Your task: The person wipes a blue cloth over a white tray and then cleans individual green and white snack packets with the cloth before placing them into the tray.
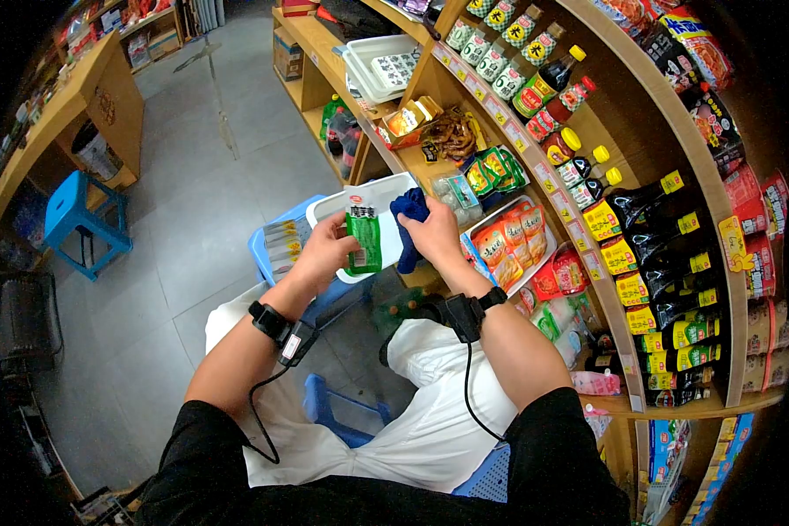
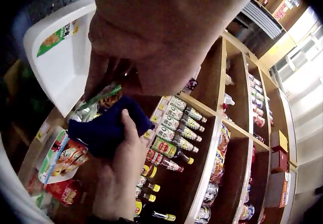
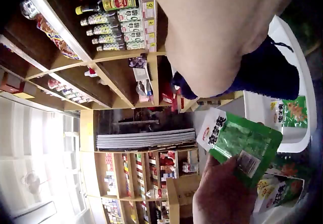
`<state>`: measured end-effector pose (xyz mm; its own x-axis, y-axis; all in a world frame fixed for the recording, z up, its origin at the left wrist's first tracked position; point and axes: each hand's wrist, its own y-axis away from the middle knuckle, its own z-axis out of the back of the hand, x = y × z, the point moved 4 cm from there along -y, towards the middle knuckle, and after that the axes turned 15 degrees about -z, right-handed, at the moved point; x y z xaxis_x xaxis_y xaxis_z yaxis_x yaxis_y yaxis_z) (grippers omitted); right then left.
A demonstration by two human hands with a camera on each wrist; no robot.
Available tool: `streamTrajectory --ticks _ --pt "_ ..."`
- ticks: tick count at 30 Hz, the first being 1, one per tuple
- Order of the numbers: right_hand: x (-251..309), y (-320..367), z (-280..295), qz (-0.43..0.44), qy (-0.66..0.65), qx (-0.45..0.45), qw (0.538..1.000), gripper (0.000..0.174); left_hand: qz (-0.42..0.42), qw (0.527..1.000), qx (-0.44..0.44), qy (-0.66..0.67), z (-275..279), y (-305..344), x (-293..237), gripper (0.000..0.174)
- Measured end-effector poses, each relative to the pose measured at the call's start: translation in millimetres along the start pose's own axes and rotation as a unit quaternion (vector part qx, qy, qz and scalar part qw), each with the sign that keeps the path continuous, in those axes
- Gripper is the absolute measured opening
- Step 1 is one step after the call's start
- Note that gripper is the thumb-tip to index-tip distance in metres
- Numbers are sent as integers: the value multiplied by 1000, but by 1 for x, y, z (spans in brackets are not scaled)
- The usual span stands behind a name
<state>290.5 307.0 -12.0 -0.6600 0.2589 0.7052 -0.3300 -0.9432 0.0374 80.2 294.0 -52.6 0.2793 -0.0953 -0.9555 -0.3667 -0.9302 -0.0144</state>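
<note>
Pinches the green packet (image 1: 365, 241) between thumb and fingers of the left hand (image 1: 324, 252), over the white tray (image 1: 383, 189), its printed front and barcode in sight. Grips the dark blue cloth (image 1: 407, 219), all bunched up, with the right hand (image 1: 433, 233), just beside the packet. Has a second green packet (image 3: 294, 112) lying inside the tray (best seen from the right wrist). Sits near the shelf of bottles (image 1: 629, 203), with a black strap round each wrist.
</note>
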Motion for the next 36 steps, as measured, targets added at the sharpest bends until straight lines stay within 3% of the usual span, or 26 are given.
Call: streamTrajectory --ticks 4,5,8,11,14,18,27,29,36 --pt "16 12 -1 46 -30 6 998 28 11 998 -54 39 5 0 6 35" --pt "13 11 -10 24 -55 39 997 30 21 995 -68 64 4 1 7 31" --pt "32 27 -13 75 -34 78 994 30 37 983 -88 160 -3 2 4 33" --pt "42 36 -16 65 17 105 992 42 31 979 -73 189 -2 -1 14 40" --pt "48 38 -15 80 38 117 989 45 46 981 -22 185 0 -4 24 40" --pt "33 27 -24 102 55 102 988 42 15 983 -25 180 -8 0 16 41" --pt "-8 -5 -38 26 -22 109 994 34 18 991 -101 82 7 -1 14 48" --pt "-11 -9 -39 12 -18 103 994 34 17 994 -104 23 14 -3 19 41" --pt "-28 -29 -57 -53 26 71 996 35 -18 995 -93 4 22 3 2 27"
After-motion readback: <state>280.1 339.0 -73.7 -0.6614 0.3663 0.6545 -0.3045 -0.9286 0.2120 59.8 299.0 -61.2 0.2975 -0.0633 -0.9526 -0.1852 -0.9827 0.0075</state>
